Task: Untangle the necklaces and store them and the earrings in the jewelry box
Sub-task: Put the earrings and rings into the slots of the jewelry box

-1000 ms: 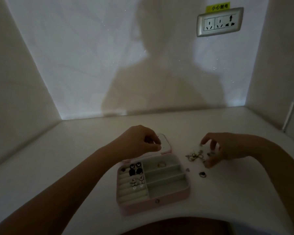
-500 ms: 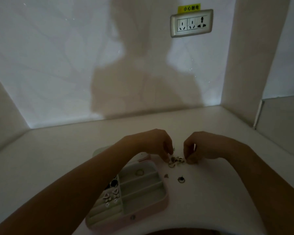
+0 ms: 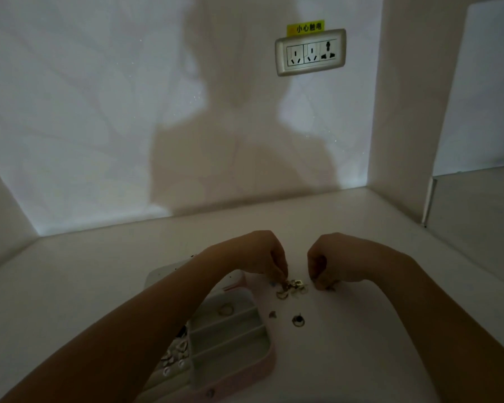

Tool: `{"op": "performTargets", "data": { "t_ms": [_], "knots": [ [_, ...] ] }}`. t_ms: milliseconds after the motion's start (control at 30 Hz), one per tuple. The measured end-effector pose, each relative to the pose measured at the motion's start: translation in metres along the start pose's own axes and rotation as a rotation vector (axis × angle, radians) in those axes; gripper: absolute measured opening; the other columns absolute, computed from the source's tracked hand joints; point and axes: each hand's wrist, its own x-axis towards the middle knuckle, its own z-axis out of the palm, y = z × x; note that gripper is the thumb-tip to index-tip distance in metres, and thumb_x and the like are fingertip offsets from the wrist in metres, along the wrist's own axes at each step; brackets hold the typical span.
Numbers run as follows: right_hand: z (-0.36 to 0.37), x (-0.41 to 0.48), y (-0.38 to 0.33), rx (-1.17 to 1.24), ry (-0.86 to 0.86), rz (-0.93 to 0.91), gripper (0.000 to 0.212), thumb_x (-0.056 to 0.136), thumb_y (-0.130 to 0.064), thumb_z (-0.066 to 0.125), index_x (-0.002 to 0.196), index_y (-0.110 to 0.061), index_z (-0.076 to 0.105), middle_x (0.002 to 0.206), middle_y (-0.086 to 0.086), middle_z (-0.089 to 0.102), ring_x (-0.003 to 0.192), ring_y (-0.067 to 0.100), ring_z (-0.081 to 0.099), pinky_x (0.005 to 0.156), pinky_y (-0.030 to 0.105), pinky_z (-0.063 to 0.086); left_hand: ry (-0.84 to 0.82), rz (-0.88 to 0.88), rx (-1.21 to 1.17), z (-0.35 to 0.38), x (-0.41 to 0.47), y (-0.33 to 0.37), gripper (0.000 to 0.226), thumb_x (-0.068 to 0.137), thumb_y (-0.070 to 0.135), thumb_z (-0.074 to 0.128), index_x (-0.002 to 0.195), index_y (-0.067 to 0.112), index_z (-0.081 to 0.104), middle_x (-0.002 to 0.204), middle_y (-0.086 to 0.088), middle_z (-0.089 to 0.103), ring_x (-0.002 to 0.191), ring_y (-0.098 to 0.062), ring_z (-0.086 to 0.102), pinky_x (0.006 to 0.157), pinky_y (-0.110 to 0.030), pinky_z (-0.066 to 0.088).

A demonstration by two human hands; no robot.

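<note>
1 head view, looking forward and down, close over table (image 3: 361,330)

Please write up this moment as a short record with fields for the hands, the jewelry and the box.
Left hand: fingers curled, pinching at the jewelry pile
Right hand: fingers curled down on the table just right of the pile
Jewelry box: open, pink, near the left forearm
In the box: one ring in the top compartment; small earrings on the left
Loose on the table: a ring and a small piece
Lighting: dim
</note>
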Motion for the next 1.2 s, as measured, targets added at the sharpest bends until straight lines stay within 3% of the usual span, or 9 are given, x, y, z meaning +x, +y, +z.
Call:
{"op": "performTargets", "data": {
  "t_ms": [200,433,533,633,733,867,967,1100,1200],
  "knots": [
    [0.001,0.000,-0.002,-0.036,0.012,-0.003,0.015,0.077,-0.016,0.075,0.091,-0.014,0.071,0.080,-0.005,0.061,0.063,0.003,0.054,0.051,0.011,0.037,0.010,-0.013,-0.009,0.003,-0.003,0.000,0.018,0.079,0.023,0.072,0.096,0.018,0.072,0.106,0.004,0.068,0.094,-0.006,0.055,0.083,-0.020,0.037],
    [0.003,-0.001,-0.002,-0.033,0.021,0.001,0.014,0.077,-0.014,0.074,0.090,-0.014,0.070,0.078,-0.005,0.062,0.063,0.004,0.054,0.049,0.011,0.036,0.023,-0.004,-0.032,0.006,-0.003,0.003,0.020,0.081,0.031,0.070,0.097,0.018,0.072,0.102,0.002,0.069,0.094,-0.009,0.059,0.077,-0.017,0.040],
    [0.002,-0.003,-0.004,-0.033,0.020,-0.002,0.016,0.078,-0.014,0.074,0.093,-0.012,0.071,0.093,0.002,0.069,0.061,0.002,0.052,0.048,0.011,0.035,0.041,-0.010,-0.028,0.008,-0.003,0.004,0.022,0.081,0.029,0.070,0.096,0.014,0.073,0.098,-0.001,0.070,0.091,-0.011,0.060,0.082,-0.023,0.045],
    [0.002,-0.004,-0.005,-0.040,0.024,-0.007,0.017,0.078,-0.013,0.073,0.095,-0.011,0.071,0.088,0.001,0.068,0.058,-0.001,0.050,0.048,0.010,0.035,0.071,-0.015,-0.015,0.009,-0.003,0.002,0.026,0.078,0.032,0.073,0.093,0.010,0.074,0.089,-0.002,0.070,0.086,-0.014,0.062,0.083,-0.027,0.049],
    [0.002,-0.004,-0.005,-0.040,0.030,-0.003,0.017,0.078,-0.013,0.074,0.094,-0.013,0.071,0.079,-0.005,0.061,0.059,-0.001,0.051,0.048,0.010,0.035,0.154,0.007,-0.069,0.006,-0.008,0.001,0.023,0.076,0.031,0.074,0.086,0.011,0.075,0.079,-0.001,0.068,0.070,-0.011,0.055,0.071,-0.025,0.045],
    [0.001,-0.007,-0.010,-0.067,0.098,-0.002,0.026,0.080,-0.027,0.073,0.104,-0.019,0.068,0.104,-0.002,0.064,0.081,0.007,0.055,0.058,0.014,0.038,0.360,0.034,-0.331,-0.004,-0.025,-0.001,0.015,0.079,0.028,0.071,0.087,0.017,0.075,0.093,0.003,0.073,0.078,-0.018,0.063,0.074,-0.026,0.048],
    [-0.004,-0.008,-0.016,0.179,0.237,-0.084,0.025,0.081,-0.031,0.072,0.104,-0.022,0.071,0.103,-0.007,0.067,0.091,0.007,0.060,0.066,0.013,0.041,0.466,0.054,-0.589,-0.007,-0.044,0.000,0.017,0.084,0.026,0.066,0.097,0.018,0.073,0.099,0.014,0.070,0.083,0.004,0.064,0.072,-0.007,0.047],
    [-0.006,-0.017,-0.033,0.861,0.126,-0.273,0.021,0.081,-0.020,0.070,0.102,-0.018,0.072,0.098,-0.004,0.073,0.090,0.009,0.068,0.072,0.016,0.052,0.567,0.069,-0.849,-0.006,-0.066,0.003,0.014,0.087,0.029,0.059,0.096,0.028,0.070,0.090,0.018,0.070,0.091,0.000,0.062,0.078,-0.013,0.045],
    [-0.003,-0.018,-0.042,1.103,0.085,-0.364,0.027,0.076,-0.023,0.067,0.099,-0.010,0.071,0.098,0.006,0.073,0.088,0.015,0.069,0.072,0.018,0.052,0.579,0.082,-0.935,-0.005,-0.076,0.004,0.018,0.088,0.029,0.058,0.093,0.022,0.073,0.088,0.007,0.073,0.088,-0.009,0.062,0.084,-0.022,0.045]
  ]
}}
